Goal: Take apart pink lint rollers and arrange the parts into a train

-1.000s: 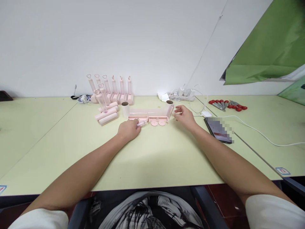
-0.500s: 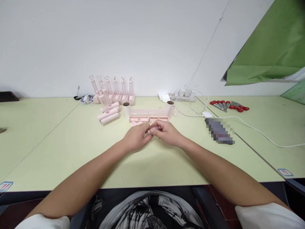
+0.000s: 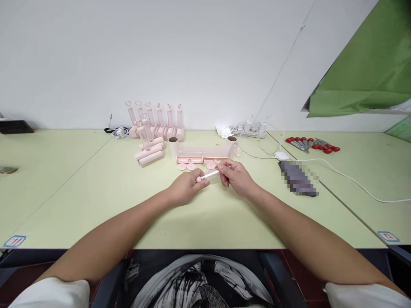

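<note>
A clear tube handle (image 3: 210, 174) with a pinkish end lies level between my hands, above the table. My left hand (image 3: 185, 187) is closed around its left end. The fingers of my right hand (image 3: 237, 177) pinch at its right end; whatever small part may be there is hidden by the fingertips. Just beyond my hands sit two open pink roller cases (image 3: 189, 160), with flat pink discs (image 3: 182, 166) in front of them. A roll with a cardboard core (image 3: 174, 147) stands at each side of the cases.
Several pink lint rollers with heart-topped handles (image 3: 160, 115) stand at the back left. Further right are a power strip (image 3: 248, 133) with white cables, a dark pixelated object (image 3: 298, 179), and red-ended tools (image 3: 300, 143). The table's front edge (image 3: 205, 248) runs before me.
My hands have moved apart; the right hand has slid right along the handle, so its clear middle shows. The discs in front of the cases are more visible. The view has shifted slightly.
</note>
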The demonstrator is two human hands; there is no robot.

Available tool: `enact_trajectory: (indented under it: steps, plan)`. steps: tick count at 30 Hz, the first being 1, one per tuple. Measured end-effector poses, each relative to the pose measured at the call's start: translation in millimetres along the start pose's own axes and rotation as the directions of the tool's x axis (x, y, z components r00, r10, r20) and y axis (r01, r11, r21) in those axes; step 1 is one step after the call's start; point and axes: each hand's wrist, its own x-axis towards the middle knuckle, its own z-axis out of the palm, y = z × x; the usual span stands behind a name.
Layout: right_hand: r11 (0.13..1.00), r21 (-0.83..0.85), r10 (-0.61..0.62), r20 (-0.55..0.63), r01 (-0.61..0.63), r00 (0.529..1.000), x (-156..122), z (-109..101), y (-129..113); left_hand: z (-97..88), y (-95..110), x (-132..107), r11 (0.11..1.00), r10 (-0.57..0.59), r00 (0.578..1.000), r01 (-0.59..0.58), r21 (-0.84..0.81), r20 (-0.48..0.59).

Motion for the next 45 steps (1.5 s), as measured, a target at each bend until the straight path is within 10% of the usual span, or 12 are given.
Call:
enact_trajectory:
  steps: [5, 9, 15, 28, 39, 45]
  plan:
    - [0.994, 0.034, -0.101, -0.115, 0.106, 0.988, 3.2, -2.5, 0.8, -5.8, -6.2, 9.6, 0.990, -0.061, 0.978, 0.034, -0.139, -0.201]
    - [0.973, -0.005, -0.220, -0.333, 0.232, 0.917, 11.1, -18.1, -3.7, -34.0, -21.8, 16.9, 0.966, -0.248, 0.859, 0.184, -0.182, -0.447]
    - [0.967, -0.015, -0.228, -0.497, 0.255, 0.837, 25.6, -45.3, -7.8, -55.3, -50.4, 19.7, 0.942, -0.216, 0.884, 0.301, 0.151, -0.416]
    - [0.870, -0.421, -0.363, -0.194, 0.257, 0.911, 48.0, 0.6, -12.2, -54.8, -60.0, 17.2, 0.833, -0.211, 0.951, 0.297, 0.467, -0.227]
    - [0.757, -0.582, -0.364, 0.001, 0.296, 0.931, 105.8, 56.1, -20.7, -59.6, -75.5, 16.5, 0.968, -0.113, 0.984, 0.141, 0.210, -0.140]
    - [0.679, -0.659, -0.370, 0.071, 0.322, 0.926, 130.6, 87.8, -24.9, -70.9, -81.0, 18.3, 0.944, -0.266, 0.941, 0.299, 0.140, -0.211]
